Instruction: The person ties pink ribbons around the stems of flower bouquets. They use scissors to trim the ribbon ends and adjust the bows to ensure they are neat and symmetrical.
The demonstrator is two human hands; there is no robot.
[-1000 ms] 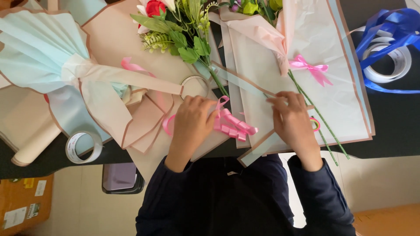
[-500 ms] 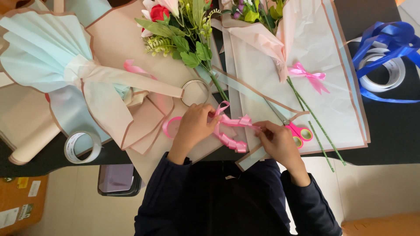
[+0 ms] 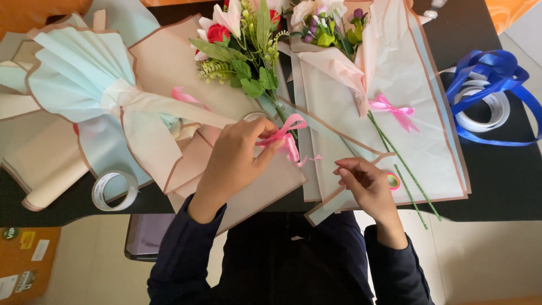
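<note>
The left hand [image 3: 234, 164] pinches a looped pink ribbon [image 3: 287, 137] between thumb and fingertips, just below centre over the wrapping paper [image 3: 248, 192]. At four o'clock from it, the right hand [image 3: 367, 186] curls over pink-handled scissors [image 3: 392, 181], fingers closed. The flower bunch [image 3: 243, 51] lies at twelve o'clock, a tape roll [image 3: 114, 191] at nine.

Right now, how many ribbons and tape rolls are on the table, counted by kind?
Pink ribbon bows: 3 (in the left hand at, on the wrapped bouquet, on the paper)
Blue ribbon: 1
Tape rolls: 3
Total: 7
</note>
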